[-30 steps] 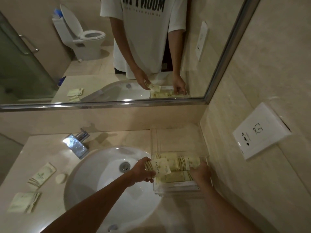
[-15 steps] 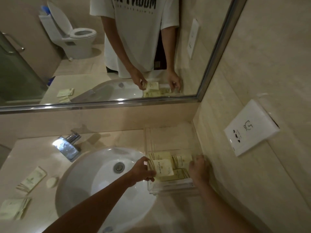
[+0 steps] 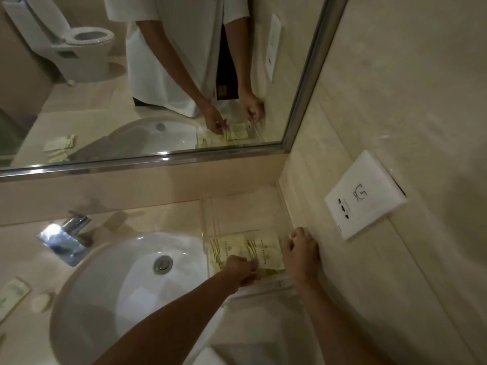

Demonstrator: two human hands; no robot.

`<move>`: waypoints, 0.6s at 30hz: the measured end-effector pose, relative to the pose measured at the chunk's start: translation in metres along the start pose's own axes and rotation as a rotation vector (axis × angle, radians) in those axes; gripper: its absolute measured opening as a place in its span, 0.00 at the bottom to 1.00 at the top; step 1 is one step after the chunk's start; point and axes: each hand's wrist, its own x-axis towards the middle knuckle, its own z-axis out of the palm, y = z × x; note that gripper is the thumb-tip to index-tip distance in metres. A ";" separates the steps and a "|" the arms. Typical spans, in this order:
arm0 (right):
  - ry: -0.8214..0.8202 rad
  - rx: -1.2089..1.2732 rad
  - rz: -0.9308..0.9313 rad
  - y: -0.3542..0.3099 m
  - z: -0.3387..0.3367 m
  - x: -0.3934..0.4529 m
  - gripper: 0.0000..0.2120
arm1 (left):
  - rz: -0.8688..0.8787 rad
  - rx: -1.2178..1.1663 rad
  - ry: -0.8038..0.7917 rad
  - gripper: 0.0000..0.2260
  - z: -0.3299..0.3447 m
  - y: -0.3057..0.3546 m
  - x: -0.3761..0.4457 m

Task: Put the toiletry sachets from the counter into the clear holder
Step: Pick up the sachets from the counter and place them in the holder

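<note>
At four o'clock of the basin (image 3: 126, 293), both hands worked inside the clear holder (image 3: 208, 227).

Head view: the left hand (image 3: 241, 268) pinched a sachet (image 3: 268, 259) lying flat among the others, its long axis apparently running twelve to six; the right hand (image 3: 299, 255), fingers curled, seemed to grip the holder's three-o'clock wall. The sachet looked light, limp and slick, best pinched by an edge. One more sachet (image 3: 11, 295) lay at nine o'clock.

A bathroom, likely a hotel's: a white basin (image 3: 126, 293) with a chrome tap (image 3: 66, 238) is set in a beige stone bench (image 3: 158, 217), under a wide mirror (image 3: 163, 75) showing a toilet (image 3: 79, 46) at upper left. Branded sachets (image 3: 237, 248) fill a clear holder (image 3: 210, 214).
</note>
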 end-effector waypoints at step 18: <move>-0.081 0.009 0.052 0.003 0.006 0.002 0.04 | -0.206 -0.234 0.139 0.14 0.026 0.009 0.015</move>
